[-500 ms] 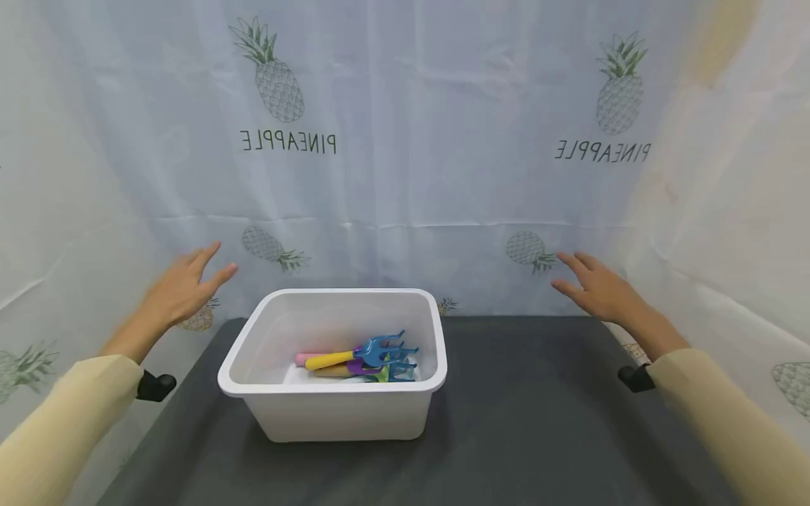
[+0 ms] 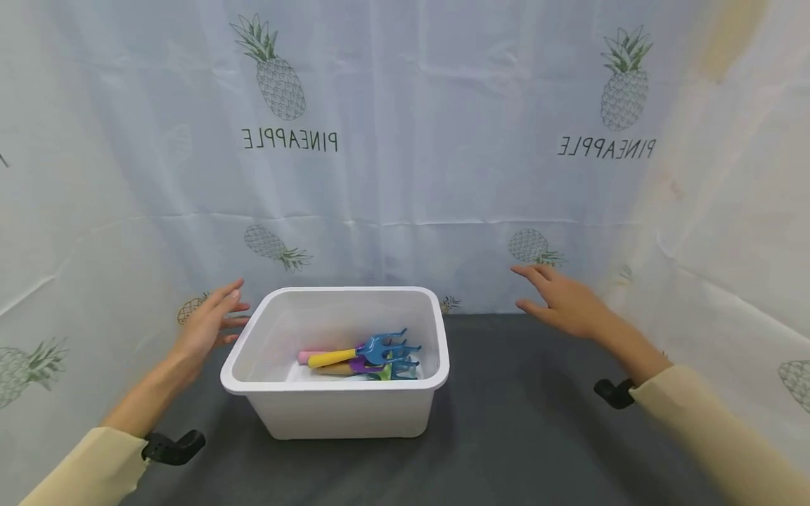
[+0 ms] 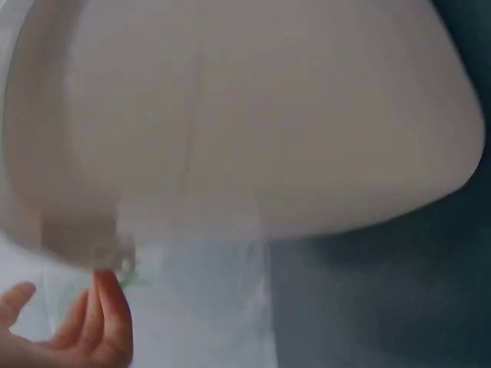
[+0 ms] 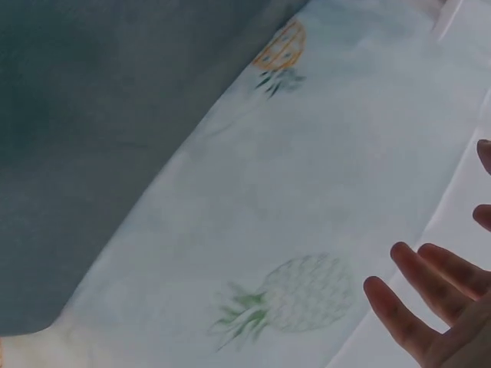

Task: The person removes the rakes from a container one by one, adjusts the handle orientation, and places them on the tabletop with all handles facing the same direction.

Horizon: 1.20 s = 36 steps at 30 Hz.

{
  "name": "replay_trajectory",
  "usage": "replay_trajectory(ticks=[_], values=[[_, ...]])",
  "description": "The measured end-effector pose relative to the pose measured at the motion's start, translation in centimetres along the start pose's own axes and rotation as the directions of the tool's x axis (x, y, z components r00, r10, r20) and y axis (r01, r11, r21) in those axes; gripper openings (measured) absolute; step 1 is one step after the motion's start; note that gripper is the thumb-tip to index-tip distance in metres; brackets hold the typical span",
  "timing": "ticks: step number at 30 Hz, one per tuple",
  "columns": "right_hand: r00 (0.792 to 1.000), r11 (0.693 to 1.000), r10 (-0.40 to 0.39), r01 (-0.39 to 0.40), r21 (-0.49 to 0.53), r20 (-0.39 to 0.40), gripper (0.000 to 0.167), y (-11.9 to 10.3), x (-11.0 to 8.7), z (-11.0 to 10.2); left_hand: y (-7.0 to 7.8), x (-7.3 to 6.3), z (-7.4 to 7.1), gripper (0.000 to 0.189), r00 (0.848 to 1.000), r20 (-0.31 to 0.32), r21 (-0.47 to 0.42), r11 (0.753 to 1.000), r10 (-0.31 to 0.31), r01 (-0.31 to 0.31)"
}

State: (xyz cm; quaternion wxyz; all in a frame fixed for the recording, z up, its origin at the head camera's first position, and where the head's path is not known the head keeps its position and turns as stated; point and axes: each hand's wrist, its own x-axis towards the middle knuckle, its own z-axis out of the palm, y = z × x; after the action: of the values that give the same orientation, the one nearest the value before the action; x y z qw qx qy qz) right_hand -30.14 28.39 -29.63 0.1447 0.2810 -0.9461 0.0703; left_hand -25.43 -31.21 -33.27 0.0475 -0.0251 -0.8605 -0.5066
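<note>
A white plastic tub point(image 2: 342, 413) stands left of the middle in the head view. Inside lies a small pile of garden hand tools, topped by a blue fork point(image 2: 378, 349) with a yellow handle. Beneath it show pink and tan handles and purple and green parts, partly covered. My left hand point(image 2: 205, 327) is at the tub's left side, fingers extended close by the rim; whether they touch it I cannot tell. The left wrist view shows the tub's outer wall point(image 3: 268, 115) large and blurred. Over the table's right side hovers my right hand point(image 2: 563, 302), fingers spread, holding nothing.
The tub stands on a dark grey table point(image 2: 506, 422). A pale curtain point(image 2: 443, 176) printed with pineapples hangs behind the table and along both sides. Each wrist wears a black device, such as the wrist camera point(image 2: 174, 448) on the left.
My left hand has come down and right to the tub's left side. My right hand has moved left and slightly lower. The tub and its tools stay in place.
</note>
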Motion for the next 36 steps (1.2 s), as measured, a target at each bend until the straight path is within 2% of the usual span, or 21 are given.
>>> replay_trajectory(ticks=[5,8,12,16,20,29,36], values=[[0.999,0.999,-0.037,0.037,0.004,-0.002,0.067,-2.3,0.7,0.0,-0.6,-1.2,1.5,0.071,0.998,0.017,0.005,0.999,-0.054,0.054],[0.998,0.998,-0.060,0.061,0.029,-0.009,0.066,-3.5,1.1,0.2,-1.2,-1.3,1.9,0.071,0.994,0.067,-0.083,0.992,-0.085,0.091],[0.995,0.993,-0.094,0.095,0.071,-0.023,0.066,-5.0,1.6,0.4,-1.8,-1.3,2.1,0.071,0.983,0.127,-0.219,0.963,-0.132,0.158],[0.995,0.988,-0.103,0.102,0.116,-0.004,0.067,-6.3,2.3,0.3,-2.0,-1.4,2.3,0.064,0.975,0.145,-0.263,0.944,-0.168,0.201],[0.994,0.983,-0.104,0.100,0.153,0.018,0.068,-7.4,2.9,0.0,-1.9,-1.6,2.6,0.061,0.974,0.125,-0.232,0.949,-0.190,0.215],[0.987,0.971,-0.152,0.139,0.195,0.051,0.067,-10.1,5.2,-1.0,-1.9,-2.0,2.9,0.064,0.982,0.044,-0.137,0.973,-0.181,0.186],[0.979,0.967,-0.183,0.161,0.200,0.096,0.065,-11.9,7.1,-1.7,-2.1,-1.6,2.9,0.063,0.984,0.034,-0.104,0.979,-0.175,0.178]])
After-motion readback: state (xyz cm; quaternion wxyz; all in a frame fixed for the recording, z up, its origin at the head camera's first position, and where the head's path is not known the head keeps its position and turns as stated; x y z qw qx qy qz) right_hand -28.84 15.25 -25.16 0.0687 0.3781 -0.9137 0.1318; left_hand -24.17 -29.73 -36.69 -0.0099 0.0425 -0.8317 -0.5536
